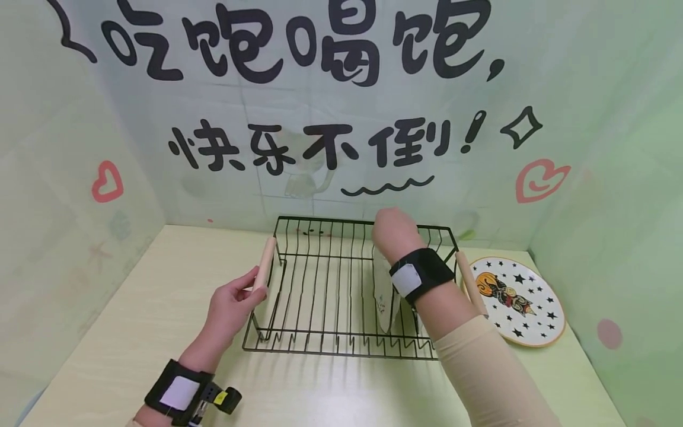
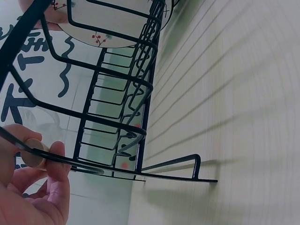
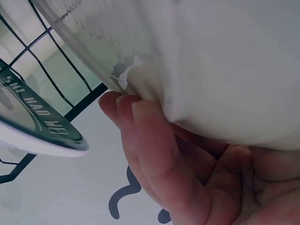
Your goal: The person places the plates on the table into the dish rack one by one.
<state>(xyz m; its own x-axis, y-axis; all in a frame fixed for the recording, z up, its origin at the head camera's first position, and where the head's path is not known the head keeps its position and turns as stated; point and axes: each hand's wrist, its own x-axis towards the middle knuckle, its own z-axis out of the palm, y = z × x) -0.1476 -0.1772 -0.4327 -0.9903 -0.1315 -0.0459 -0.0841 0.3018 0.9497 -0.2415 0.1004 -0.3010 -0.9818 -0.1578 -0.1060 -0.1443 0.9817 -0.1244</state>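
My left hand (image 1: pixel 233 308) holds the pale wooden handle (image 1: pixel 265 264) at the left end of a black wire dish rack (image 1: pixel 341 354). In the left wrist view the thumb and fingers close around that handle (image 2: pixel 33 153). My right hand (image 1: pixel 396 231) reaches over the rack's right half and grips the upper edge of a white plate (image 1: pixel 384 296) standing on edge between the wires. Small red berry sprigs mark this plate (image 2: pixel 108 28). Beside it, the right wrist view shows another plate (image 3: pixel 47 122) with a dark green lettered band; my forearm hides most of it in the head view.
A white plate (image 1: pixel 533 314) with black stars, an orange rim and a cartoon figure lies flat on the table (image 1: pixel 331 391), right of the rack. The rack's right wooden handle (image 1: pixel 469 281) is beside my forearm. A printed cloth wall (image 1: pixel 320 101) stands close behind.
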